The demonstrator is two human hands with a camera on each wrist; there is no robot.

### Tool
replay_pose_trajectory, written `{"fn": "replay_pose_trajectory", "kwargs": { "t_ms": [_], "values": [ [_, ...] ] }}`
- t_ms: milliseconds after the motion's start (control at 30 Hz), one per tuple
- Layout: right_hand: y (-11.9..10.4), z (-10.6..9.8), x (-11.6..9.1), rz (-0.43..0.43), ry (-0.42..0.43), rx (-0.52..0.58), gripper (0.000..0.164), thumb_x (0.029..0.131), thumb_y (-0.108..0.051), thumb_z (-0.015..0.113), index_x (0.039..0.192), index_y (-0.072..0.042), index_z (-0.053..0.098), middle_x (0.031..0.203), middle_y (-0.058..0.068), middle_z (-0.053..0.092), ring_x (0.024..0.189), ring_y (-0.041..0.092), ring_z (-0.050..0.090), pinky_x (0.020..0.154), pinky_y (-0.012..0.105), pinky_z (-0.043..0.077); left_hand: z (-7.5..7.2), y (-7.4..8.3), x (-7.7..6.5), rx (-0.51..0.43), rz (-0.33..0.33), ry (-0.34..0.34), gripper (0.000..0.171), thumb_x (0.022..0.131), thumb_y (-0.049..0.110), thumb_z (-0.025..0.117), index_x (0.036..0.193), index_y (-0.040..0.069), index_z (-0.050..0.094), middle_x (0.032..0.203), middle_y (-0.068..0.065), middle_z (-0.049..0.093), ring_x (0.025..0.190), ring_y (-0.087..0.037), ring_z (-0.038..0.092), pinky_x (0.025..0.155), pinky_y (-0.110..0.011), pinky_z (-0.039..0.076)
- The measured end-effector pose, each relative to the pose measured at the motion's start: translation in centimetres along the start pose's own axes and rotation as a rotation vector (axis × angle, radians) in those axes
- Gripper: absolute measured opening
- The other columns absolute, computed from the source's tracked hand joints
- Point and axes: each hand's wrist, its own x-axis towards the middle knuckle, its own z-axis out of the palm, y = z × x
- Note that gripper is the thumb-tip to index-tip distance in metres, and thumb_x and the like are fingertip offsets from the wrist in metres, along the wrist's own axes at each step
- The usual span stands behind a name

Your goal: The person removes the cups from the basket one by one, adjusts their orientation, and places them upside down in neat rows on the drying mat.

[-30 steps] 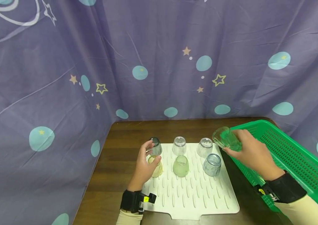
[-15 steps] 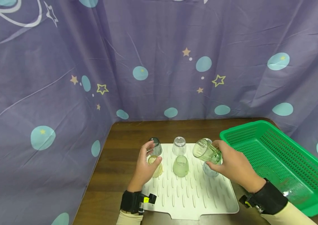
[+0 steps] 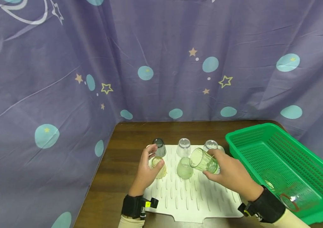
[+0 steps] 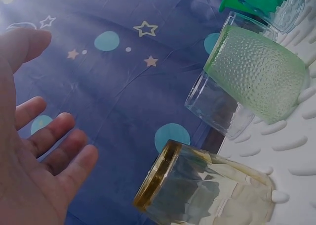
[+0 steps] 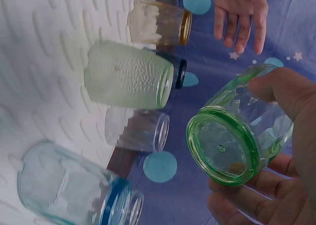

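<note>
Green glass (image 3: pixel 202 161) held by its base

The right hand (image 3: pixel 232 171) pinches it there, apparently to keep the mouth, aimed toward ten o'clock, uncovered above the white mat (image 3: pixel 192 202). From it, the frosted cup (image 3: pixel 184 171) is at nine, the basket (image 3: pixel 264 155) at three. The left hand (image 3: pixel 144 174), fingers loosely spread, holds nothing.

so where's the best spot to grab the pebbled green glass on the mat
Probably round the middle of the pebbled green glass, from the near side. It stands narrower end up on the white ridged mat, so the tapering top might slip. Bare mat lies in front; a clear glass stands behind and the amber glass to its left.
</note>
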Motion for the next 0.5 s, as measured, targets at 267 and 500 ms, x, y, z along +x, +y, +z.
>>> {"fn": "replay_pose_trajectory", "kwargs": {
  "t_ms": [267, 500],
  "values": [
    [-1.3, 0.4, 0.5, -0.037, -0.063, -0.002, 0.065, 0.074, -0.041, 0.091, 0.127, -0.017, 0.062, 0.113, -0.004, 0.068, 0.083, 0.009, 0.066, 0.060, 0.028, 0.053, -0.2, 1.8, 0.3, -0.038, 0.026, -0.115, 0.074, 0.087, 0.004, 0.078, 0.152, 0.008, 0.042, 0.149, -0.011, 0.046, 0.140, -0.034, 0.045, 0.113, -0.057, 0.041],
    [-2.3, 0.8, 0.7, -0.050, -0.156, -0.001, 0.077, 0.073, -0.046, 0.091, 0.136, -0.016, 0.059, 0.114, -0.005, 0.070, 0.088, 0.010, 0.068, 0.068, 0.032, 0.057, 0.2, 3.5, 0.2, 0.046, -0.001, -0.270, 0.082, 0.087, 0.021, 0.084, 0.156, 0.015, 0.039, 0.154, -0.005, 0.043, 0.140, -0.025, 0.045, 0.113, -0.054, 0.042]
  ]
}}
